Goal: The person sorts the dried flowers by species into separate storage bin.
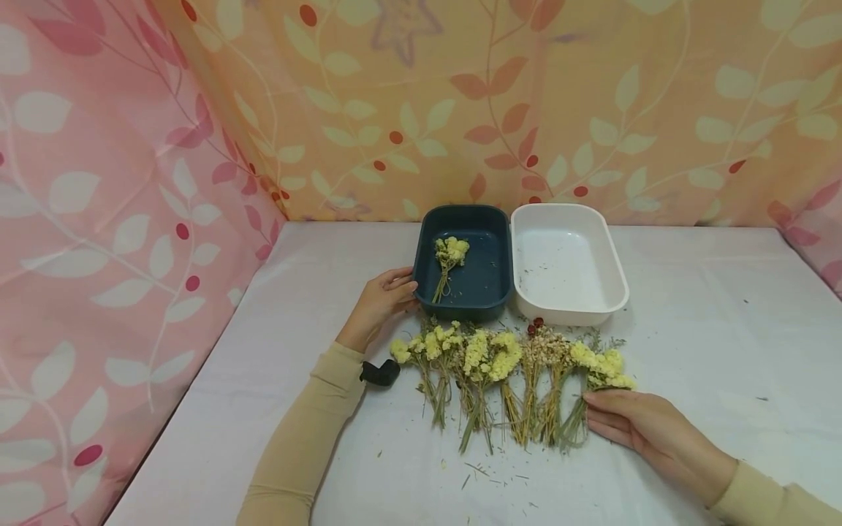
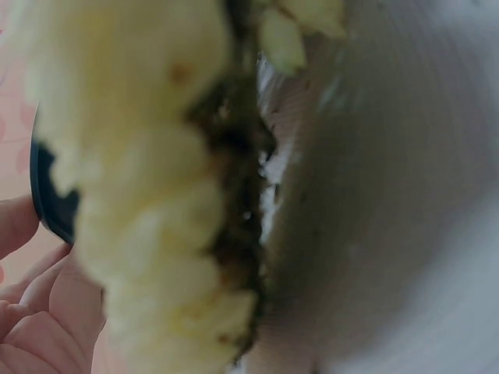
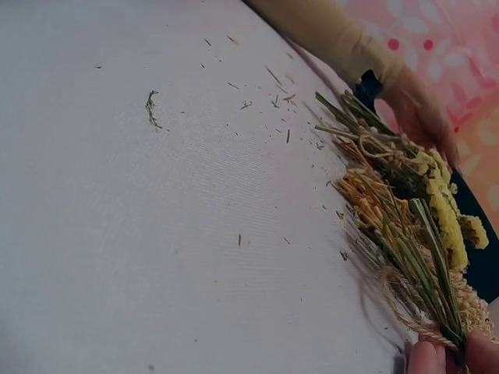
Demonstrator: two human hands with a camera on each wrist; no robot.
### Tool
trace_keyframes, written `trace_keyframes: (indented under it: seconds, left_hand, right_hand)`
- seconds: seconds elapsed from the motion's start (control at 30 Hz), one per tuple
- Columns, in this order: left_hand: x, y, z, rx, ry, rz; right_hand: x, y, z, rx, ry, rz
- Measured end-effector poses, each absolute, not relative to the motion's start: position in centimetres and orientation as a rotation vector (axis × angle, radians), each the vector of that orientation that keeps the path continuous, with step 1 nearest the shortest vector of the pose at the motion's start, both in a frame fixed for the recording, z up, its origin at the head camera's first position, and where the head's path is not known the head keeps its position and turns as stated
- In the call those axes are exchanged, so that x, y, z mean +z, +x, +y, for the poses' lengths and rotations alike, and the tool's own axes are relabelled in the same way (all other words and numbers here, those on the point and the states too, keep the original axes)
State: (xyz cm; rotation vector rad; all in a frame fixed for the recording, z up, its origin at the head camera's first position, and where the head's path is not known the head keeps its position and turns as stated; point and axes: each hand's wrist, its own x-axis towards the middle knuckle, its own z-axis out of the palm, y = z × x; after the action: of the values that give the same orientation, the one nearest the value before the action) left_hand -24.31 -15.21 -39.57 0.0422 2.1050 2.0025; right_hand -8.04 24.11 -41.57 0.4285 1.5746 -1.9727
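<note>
My left hand rests at the near left side of a dark blue tray, fingertips against its outer wall. Inside that tray lies a small tied bunch of pale yellow dried flowers. With thumb and fingers, my right hand pinches the rightmost bunch of yellow dried flowers by its stems; the right wrist view shows twine around the stems at the fingertips. Further dried bunches, yellow and beige, lie in a row between the hands. Blurred yellow blooms fill much of the left wrist view.
A white tray stands directly right of the blue one, with a few crumbs inside. Loose stem bits are scattered on the white tabletop in front of the row. A black strap sits at the left wrist. Patterned cloth hangs behind.
</note>
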Motion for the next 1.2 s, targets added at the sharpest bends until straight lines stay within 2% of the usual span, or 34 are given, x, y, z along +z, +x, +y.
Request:
trace_keyframes:
  seconds: [0.43,0.83,1.2]
  left_hand:
    - [-39.4,-24.3,-15.1,2.017,0.056,2.084]
    - [-39.4,-24.2,-15.4,2.0,0.055,2.092]
    - [-39.5,-24.3,-15.3,2.008,0.039,2.091]
  right_hand:
    - [-41.2,-7.6,24.2,-2.004,0.503,1.633]
    - [-40.4,-6.9,24.5,-2.029,0.463,1.661]
    - [-38.0,-8.0,24.2,-2.002,0.397,1.756]
